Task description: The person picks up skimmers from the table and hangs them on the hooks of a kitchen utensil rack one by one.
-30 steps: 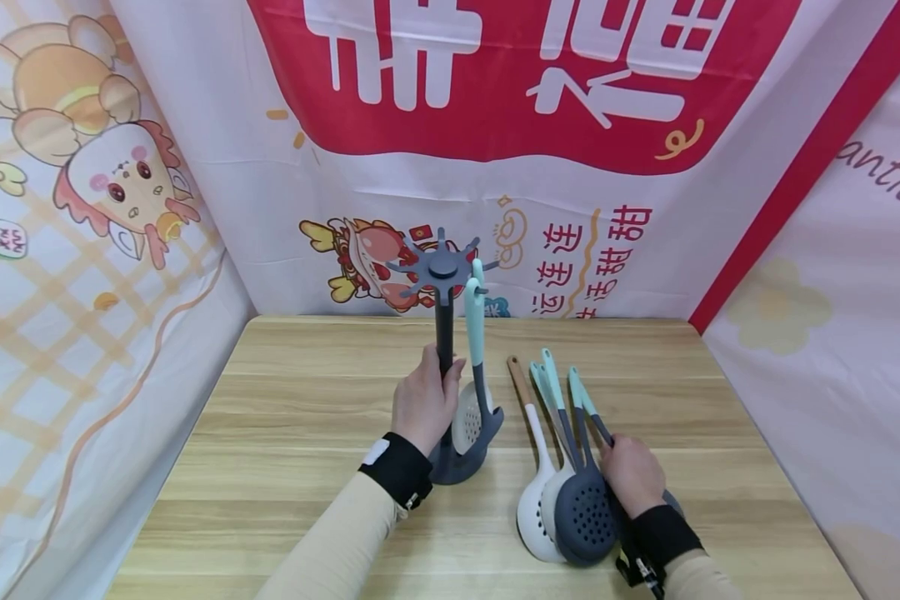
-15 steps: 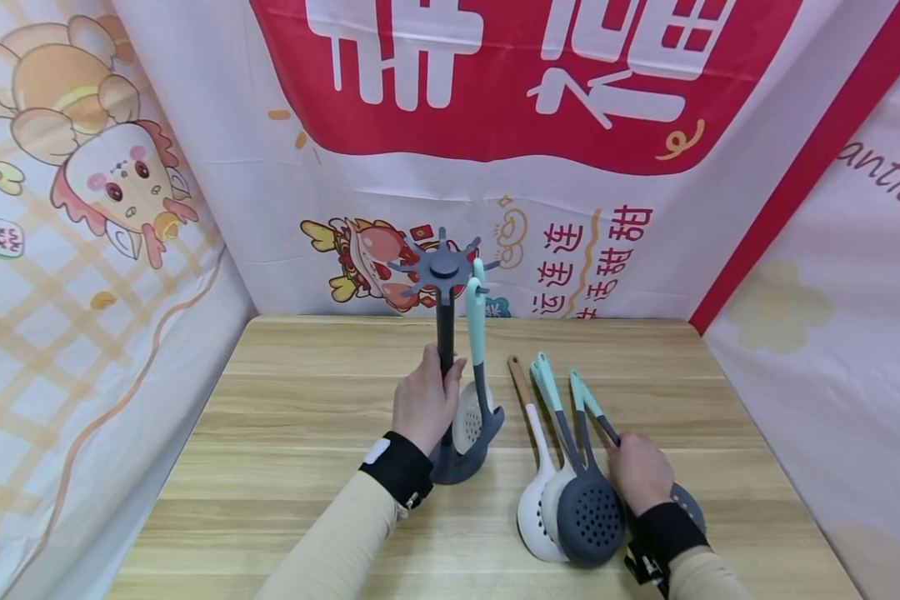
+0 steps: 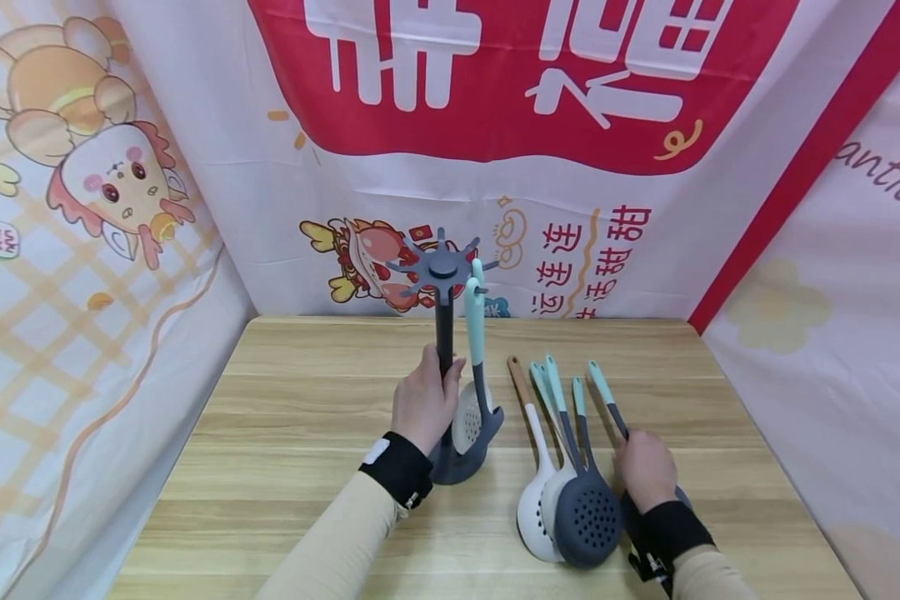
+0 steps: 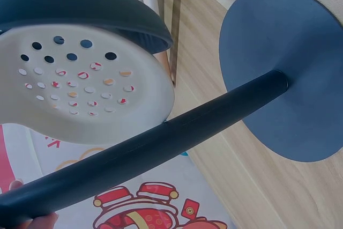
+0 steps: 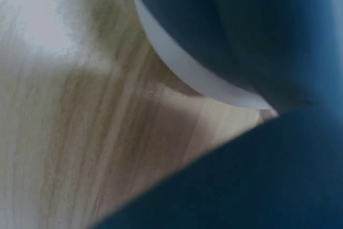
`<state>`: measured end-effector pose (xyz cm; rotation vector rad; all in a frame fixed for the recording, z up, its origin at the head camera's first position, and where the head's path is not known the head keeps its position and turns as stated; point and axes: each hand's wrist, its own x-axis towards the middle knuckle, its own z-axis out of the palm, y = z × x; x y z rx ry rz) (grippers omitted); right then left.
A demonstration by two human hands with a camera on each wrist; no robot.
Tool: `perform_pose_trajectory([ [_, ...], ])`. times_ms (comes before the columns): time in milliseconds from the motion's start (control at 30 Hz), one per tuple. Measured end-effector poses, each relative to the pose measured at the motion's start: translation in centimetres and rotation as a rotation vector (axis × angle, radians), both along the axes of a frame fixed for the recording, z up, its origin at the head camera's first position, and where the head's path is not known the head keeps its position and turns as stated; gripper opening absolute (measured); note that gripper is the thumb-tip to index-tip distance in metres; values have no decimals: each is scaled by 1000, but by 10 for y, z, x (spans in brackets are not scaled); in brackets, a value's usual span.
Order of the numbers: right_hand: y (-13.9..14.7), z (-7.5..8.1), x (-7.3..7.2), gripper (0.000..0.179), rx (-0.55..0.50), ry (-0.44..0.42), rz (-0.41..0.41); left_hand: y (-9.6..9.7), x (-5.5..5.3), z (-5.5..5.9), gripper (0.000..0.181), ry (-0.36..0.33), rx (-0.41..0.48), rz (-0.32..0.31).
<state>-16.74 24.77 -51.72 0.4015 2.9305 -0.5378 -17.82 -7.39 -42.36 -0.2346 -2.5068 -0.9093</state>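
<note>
My left hand (image 3: 426,404) grips the dark pole of an upright utensil stand (image 3: 444,329), whose round base (image 4: 284,116) stands on the table. From its hooks hang a grey ladle (image 3: 487,427) with a mint handle and a pale skimmer (image 4: 88,87), close beside the pole. At the right, my right hand (image 3: 648,471) holds the grey shaft of a kitchen utensil (image 3: 603,387) with a mint handle. Its head is mostly hidden below my hand and wrist. Just left of it lies a grey skimmer (image 3: 588,521), overlapping other utensils.
A white skimmer (image 3: 534,521) with a wooden handle lies leftmost in the pile, handles pointing away from me. Another pale-headed utensil (image 3: 551,500) lies partly under the grey skimmer. A printed cloth (image 3: 600,242) hangs behind the table's (image 3: 307,375) back edge.
My right hand has moved slightly rightward, and the held utensil's handle has swung apart from the neighbouring mint handles. The grey skimmer shifted slightly. My left hand and the stand stay put.
</note>
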Motion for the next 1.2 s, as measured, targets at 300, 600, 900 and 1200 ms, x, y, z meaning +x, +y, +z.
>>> perform_pose_trajectory([
  [300, -3, 4, -1, 28, -35, 11, -22, 0, 0, 0, 26, -9, -4, 4],
  [600, -8, 12, -1, 34, -95, 68, 3, -1, 1, 0, 25, -4, -6, 2],
  [900, -18, 25, 1, 34, -177, 126, 42, 0, 0, 1, 25, 1, -7, 5],
  [1200, -29, 37, 2, 39, -267, 127, 12, -1, 0, -1, 25, -2, 0, 4],
])
